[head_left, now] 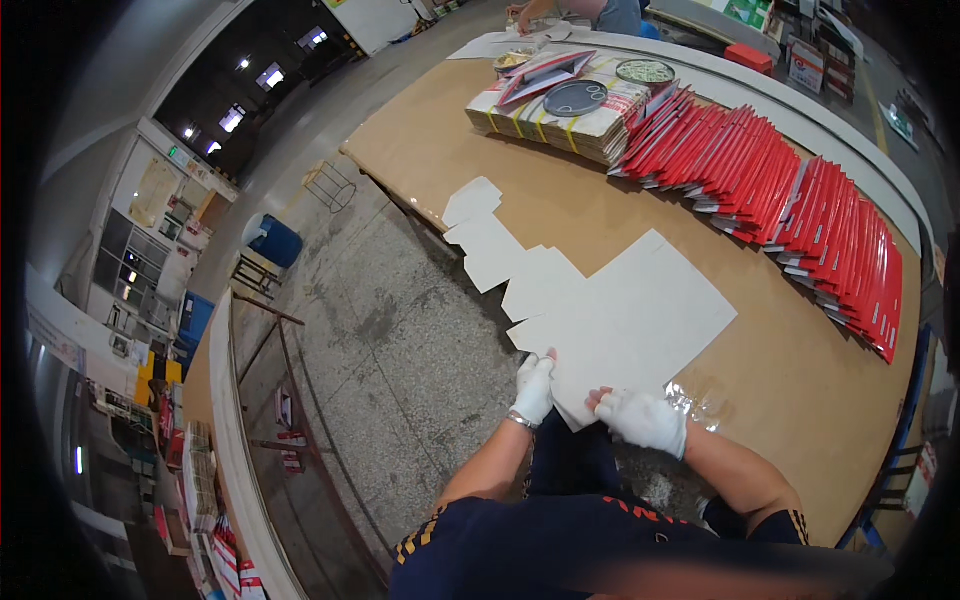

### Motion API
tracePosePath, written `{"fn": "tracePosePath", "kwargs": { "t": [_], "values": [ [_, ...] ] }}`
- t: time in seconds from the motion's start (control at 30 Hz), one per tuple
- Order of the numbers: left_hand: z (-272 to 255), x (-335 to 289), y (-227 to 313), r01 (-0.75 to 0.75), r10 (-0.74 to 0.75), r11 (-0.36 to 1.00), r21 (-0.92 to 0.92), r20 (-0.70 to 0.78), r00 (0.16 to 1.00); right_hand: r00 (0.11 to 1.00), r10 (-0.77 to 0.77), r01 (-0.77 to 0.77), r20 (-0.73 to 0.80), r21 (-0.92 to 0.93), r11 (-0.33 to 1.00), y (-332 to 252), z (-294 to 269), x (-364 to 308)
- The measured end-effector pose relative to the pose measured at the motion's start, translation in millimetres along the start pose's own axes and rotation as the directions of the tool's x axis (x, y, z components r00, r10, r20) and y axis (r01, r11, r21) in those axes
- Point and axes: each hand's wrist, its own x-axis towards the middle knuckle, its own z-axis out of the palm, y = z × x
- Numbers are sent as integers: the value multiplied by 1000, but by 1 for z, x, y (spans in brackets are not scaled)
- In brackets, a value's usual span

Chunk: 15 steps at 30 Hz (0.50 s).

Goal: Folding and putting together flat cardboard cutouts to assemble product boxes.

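A flat white die-cut cardboard box blank lies on the table near me, its stepped flaps stretching to the far left and overhanging the table edge. My left hand, in a white glove, is closed on the blank's near left edge, thumb on top. At its near corner my right hand has its fingers drawn together against the edge; this glove leaves the fingertips bare. The fingers beneath the cardboard are hidden.
Brown board covers the table. A long row of red flat packages leans along its far right side. Beside them, a strapped cardboard stack carries a dark round dish. Another person's hand is at the far end.
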Motion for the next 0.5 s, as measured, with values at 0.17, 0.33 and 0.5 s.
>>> {"fn": "tracePosePath", "kwargs": {
  "t": [0.17, 0.33, 0.5],
  "values": [
    [-15, 11, -16, -95, 96, 995, 9, -112, 989, 848, 486, -421, -214, 287, 861, 11, -45, 12],
    [8, 32, -17, -197, 206, 974, 109, -79, 975, 642, 554, -566, -530, 159, 809, -9, -112, -23],
    [-27, 72, 1, -379, 569, 682, 625, -129, 812, 517, 540, -676, -664, 70, 733, -62, -127, -119]
  ]
}}
